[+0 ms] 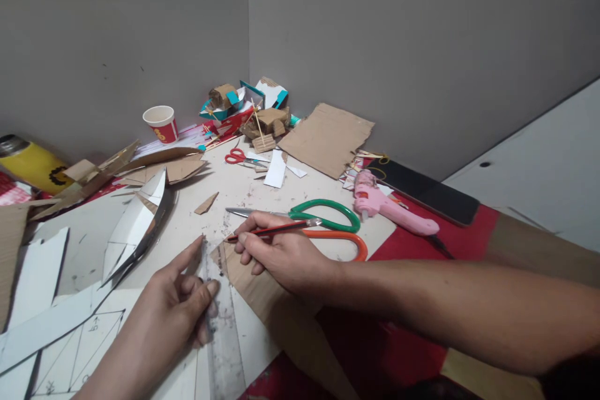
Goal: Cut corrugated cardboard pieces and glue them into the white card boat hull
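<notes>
In the head view, my right hand grips a red-and-black pencil. The pencil slants, its tip low by the top end of a clear ruler. My left hand pinches the ruler's left edge between thumb and fingers, with the index finger stretched along it. Under the ruler and my right hand lies a brown cardboard piece, partly covered. Large scissors with one green and one orange handle rest just beyond my right hand. A small cardboard scrap lies ahead of my left hand.
A pink glue gun and a black phone lie at the right. Small red scissors, a cardboard sheet and a paper cup stand farther back. A boat-shaped cardboard piece and a yellow bottle are left.
</notes>
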A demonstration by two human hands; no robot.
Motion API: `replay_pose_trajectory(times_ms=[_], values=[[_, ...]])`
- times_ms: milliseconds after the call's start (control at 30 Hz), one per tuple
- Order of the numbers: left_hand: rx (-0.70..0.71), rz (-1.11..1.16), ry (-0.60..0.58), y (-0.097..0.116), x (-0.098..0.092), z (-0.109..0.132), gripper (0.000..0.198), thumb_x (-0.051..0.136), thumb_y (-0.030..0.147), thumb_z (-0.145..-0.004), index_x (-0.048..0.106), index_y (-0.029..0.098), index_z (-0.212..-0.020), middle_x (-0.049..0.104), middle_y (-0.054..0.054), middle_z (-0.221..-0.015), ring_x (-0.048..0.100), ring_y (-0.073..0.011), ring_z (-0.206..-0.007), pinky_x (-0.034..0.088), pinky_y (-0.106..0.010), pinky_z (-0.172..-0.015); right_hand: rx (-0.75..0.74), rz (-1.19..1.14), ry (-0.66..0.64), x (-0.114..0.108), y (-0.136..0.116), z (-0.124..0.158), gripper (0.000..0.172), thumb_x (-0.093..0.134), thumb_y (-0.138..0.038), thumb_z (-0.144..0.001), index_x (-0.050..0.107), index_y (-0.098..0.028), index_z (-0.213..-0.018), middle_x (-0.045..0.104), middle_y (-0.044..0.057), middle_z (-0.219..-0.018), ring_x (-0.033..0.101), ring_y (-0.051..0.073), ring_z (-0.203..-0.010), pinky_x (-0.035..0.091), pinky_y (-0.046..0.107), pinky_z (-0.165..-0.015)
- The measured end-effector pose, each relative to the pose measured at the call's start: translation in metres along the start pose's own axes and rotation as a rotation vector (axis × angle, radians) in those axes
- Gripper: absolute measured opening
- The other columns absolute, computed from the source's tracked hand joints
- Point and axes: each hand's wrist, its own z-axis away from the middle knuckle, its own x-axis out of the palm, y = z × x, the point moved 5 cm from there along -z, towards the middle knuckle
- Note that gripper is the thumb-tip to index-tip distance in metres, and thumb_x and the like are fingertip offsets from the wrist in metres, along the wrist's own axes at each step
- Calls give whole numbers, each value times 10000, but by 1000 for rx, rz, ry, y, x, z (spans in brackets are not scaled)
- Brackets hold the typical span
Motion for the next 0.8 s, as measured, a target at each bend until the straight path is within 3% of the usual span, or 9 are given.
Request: replay_pose_trajectory(times_ms=[467,800], values=[[-17,-10,-10,2,1,1,900,663,418,-757,202,163,-1486,512,102,-468,509,-124,-342,361,-221,-378,51,-52,-27,1,-1,1,51,507,-144,-797,541,-181,-788,601,-15,-684,571,81,-567,482,183,-513],[-18,-31,4,5,2,-1,897,660,423,-754,214,155,-1485,496,106,-451,500,-125,-346,363,-228,-391,128,-100,-53,4,-2,6,124,546,-115,-766,509,-177,-665,586,-24,-624,549,73,-525,455,173,-501]])
